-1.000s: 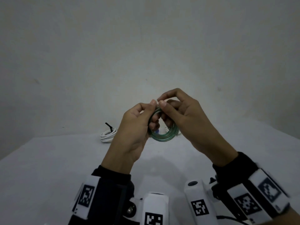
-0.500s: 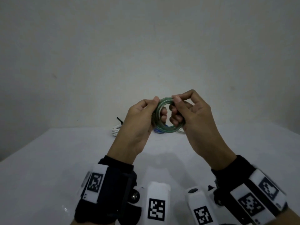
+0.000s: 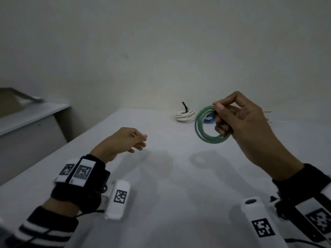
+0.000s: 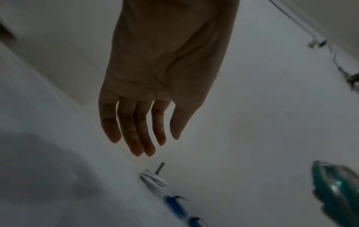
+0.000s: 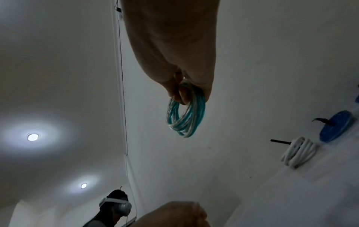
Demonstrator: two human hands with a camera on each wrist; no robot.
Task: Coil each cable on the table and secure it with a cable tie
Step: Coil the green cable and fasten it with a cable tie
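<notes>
Nearest the camera, the wrists carry black bands with white marker blocks, and the left sleeve is striped black and white. Ahead of them the left hand point(image 3: 123, 143) hangs low above the white table point(image 3: 170, 203), palm down, fingers straight and loosely side by side, holding nothing and touching nothing; the left wrist view shows all its fingers point(image 4: 136, 132) extended with the thumb a little apart. To its right and higher, the right hand point(image 3: 240, 120) is raised off the table and pinches the green cable coil point(image 3: 208, 127) at the upper rim, thumb and forefinger closed on the strands while the other fingers curl through the ring. The coil hangs free of the surface, several turns lying together, tilted so the opening faces the head camera; its shadow falls on the table below. Past the right hand, near the wall, the white cable coil point(image 3: 185, 115) lies flat on the table with a black cable tie point(image 3: 184, 106) sticking up from it. Just to the right of it, partly hidden behind the green coil in the head view, lies the blue cable coil point(image 5: 335, 128), also bound with a black tie. Beyond the left hand, off the table's edge, a grey shelf point(image 3: 30, 115) stands against the plain wall point(image 3: 161, 51).
</notes>
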